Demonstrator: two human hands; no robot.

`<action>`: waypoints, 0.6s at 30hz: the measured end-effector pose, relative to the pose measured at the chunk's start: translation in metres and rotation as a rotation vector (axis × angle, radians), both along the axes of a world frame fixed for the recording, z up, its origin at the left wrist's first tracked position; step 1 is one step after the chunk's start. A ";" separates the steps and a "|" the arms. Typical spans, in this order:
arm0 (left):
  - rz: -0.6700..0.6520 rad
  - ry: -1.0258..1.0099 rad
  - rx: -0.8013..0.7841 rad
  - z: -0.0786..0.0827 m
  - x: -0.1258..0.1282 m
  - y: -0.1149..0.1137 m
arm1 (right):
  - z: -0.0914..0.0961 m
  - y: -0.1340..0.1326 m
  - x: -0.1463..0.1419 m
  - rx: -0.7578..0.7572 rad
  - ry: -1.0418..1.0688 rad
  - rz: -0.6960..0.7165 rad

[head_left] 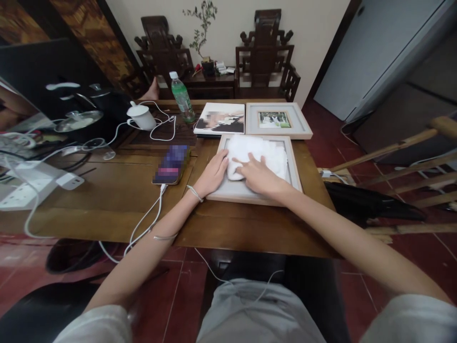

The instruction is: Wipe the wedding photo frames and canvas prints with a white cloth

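A light wooden picture frame (246, 195) lies flat near the front edge of the wooden table. On its pale grey inner face rests a folded white cloth (274, 157), fluffy like a towel. My right hand (255, 174) presses on the cloth's left part with the fingers spread. At the frame's left side, my left hand (214, 174) lies with its fingers extended, the tips beside the cloth's left edge. Whatever picture the frame holds is covered by the cloth and my right hand.
Behind lie a second picture frame (303, 126) and a photo album (219, 119). A phone (171, 164) on a charging cable is to the left, with a green bottle (182, 97), a white lidded cup (142, 117) and a power strip (28, 186) farther off. Wooden rails (396, 147) stand at right.
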State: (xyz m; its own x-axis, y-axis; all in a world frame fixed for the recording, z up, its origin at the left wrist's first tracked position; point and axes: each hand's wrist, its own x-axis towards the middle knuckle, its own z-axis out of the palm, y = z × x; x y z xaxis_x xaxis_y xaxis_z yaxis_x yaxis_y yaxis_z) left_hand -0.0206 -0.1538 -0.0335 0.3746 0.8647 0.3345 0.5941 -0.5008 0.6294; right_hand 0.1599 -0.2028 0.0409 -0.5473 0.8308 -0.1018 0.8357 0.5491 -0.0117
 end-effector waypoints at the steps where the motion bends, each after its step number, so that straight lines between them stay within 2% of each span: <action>1: 0.004 -0.001 -0.007 0.000 0.000 0.000 | 0.006 -0.011 0.002 -0.039 -0.012 0.028; 4: -0.013 0.028 0.007 -0.001 -0.002 0.003 | 0.022 -0.047 0.017 -0.123 -0.025 0.078; 7: -0.055 0.078 0.073 -0.007 -0.005 0.008 | 0.034 -0.079 0.035 -0.155 -0.059 0.031; 10: -0.077 0.115 0.132 -0.013 -0.008 0.013 | 0.035 -0.086 0.048 -0.141 -0.143 -0.065; 13: -0.083 0.150 0.160 -0.016 -0.009 0.016 | 0.025 -0.061 0.057 -0.059 -0.181 -0.141; 18: -0.087 0.165 0.170 -0.018 -0.009 0.017 | 0.003 0.011 0.073 0.122 -0.153 -0.224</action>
State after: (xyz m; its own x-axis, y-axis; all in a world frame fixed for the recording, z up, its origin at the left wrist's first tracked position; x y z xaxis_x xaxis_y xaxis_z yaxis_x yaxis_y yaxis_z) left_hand -0.0300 -0.1373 -0.0518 0.5067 0.7634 0.4006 0.6318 -0.6449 0.4299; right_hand 0.2332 -0.1915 0.0435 -0.3345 0.9404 -0.0606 0.9233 0.3399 0.1788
